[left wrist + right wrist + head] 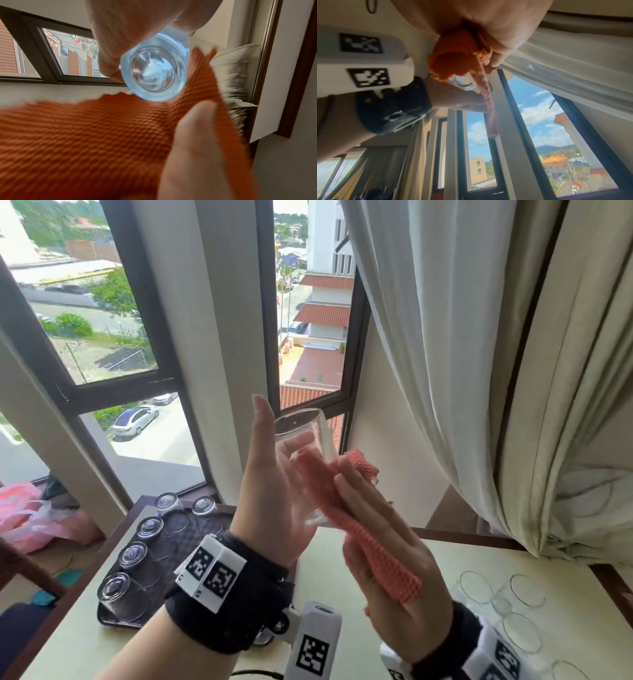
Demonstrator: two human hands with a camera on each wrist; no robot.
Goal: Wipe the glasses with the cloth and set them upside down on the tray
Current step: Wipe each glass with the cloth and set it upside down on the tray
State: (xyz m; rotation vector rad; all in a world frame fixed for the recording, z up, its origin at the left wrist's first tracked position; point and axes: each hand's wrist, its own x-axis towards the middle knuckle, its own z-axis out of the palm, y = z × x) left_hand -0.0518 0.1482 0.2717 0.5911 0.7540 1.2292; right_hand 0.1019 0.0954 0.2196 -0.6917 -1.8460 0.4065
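The left hand is holding a clear glass up in the air above the table, with the palm and curled fingers cupping its side and one finger sticking straight up. In the left wrist view, the thick base of the glass is facing the camera. The right hand is pressing an orange cloth against the side of the glass; its fingers are lying fairly straight over the cloth, and the thumb is pinching the fabric from behind. The cloth is trailing down across the right palm. Five glasses are standing upside down on the dark tray at the table's left edge. Several more upright glasses are standing near the table's right edge.
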